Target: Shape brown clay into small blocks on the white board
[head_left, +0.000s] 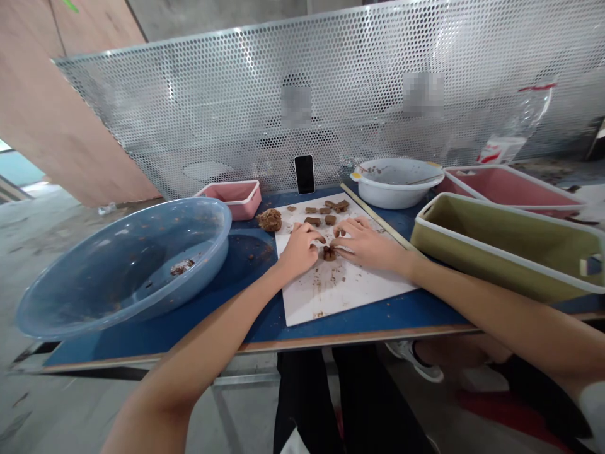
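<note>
A small brown clay-like lump (pixel 329 254) on the white flat board (pixel 307 299) is touched by the right hand (pixel 360 243), grip unclear; the left hand (pixel 299 250) is loosely curved, empty, beside it. Probably soft, its sides are best pinched lightly.

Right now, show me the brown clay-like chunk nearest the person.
The notched brown chunk beside the right hand; the other brown chunks lie farther back.
</note>
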Action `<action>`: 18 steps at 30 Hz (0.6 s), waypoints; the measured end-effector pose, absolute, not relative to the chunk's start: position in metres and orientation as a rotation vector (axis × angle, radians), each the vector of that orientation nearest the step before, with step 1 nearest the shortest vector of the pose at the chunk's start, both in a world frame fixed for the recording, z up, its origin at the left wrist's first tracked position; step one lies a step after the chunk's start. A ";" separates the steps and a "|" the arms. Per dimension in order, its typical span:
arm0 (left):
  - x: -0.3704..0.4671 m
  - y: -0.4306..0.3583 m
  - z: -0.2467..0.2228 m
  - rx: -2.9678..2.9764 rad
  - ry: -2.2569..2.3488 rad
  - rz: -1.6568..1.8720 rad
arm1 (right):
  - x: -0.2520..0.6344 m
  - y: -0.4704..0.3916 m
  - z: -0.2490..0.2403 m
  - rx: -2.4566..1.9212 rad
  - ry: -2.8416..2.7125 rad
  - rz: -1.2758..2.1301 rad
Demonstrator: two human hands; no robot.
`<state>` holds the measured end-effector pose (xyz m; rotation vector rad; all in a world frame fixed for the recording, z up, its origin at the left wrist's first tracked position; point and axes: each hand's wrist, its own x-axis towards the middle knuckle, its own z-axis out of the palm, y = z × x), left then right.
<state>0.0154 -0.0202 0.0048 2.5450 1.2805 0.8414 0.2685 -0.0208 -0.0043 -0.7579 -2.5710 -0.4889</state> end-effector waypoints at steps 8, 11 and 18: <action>0.015 -0.018 0.004 2.553 1.272 0.842 | 0.267 -0.022 -0.002 -0.736 -2.576 -0.561; 0.014 -0.018 0.003 2.555 1.272 0.859 | 0.267 -0.022 -0.002 -0.756 -2.568 -0.512; 0.013 -0.016 0.001 2.553 1.295 0.891 | 0.266 -0.023 -0.002 -0.806 -2.559 -0.436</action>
